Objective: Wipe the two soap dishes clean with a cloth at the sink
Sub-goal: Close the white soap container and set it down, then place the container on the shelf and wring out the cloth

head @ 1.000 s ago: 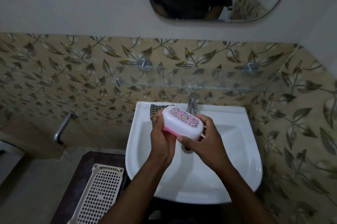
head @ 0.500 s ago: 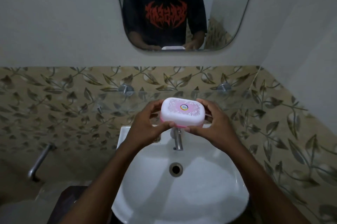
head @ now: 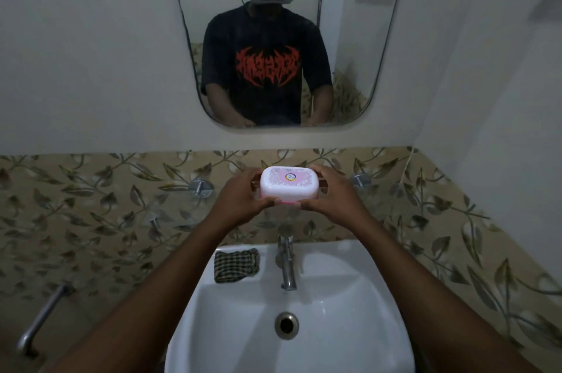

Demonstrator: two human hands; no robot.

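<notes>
A white soap dish (head: 289, 184) with a pink patterned lid and pink base is held level at the height of the glass shelf (head: 170, 190), above the tap. My left hand (head: 240, 199) grips its left end and my right hand (head: 331, 196) grips its right end, thumbs under the front edge. A dark checked cloth (head: 235, 264) lies folded on the back left rim of the white sink (head: 349, 269). Only one soap dish is in view.
A chrome tap (head: 286, 260) stands at the sink's back centre, with the drain (head: 286, 325) below it. A mirror (head: 349, 38) hangs above the leaf-patterned tiles. A metal pipe (head: 42, 318) juts from the wall at lower left.
Both hands have lifted the soap dish from over the sink basin up to shelf height. The view has tilted upward, so the mirror now fills the top and the cloth shows on the rim.
</notes>
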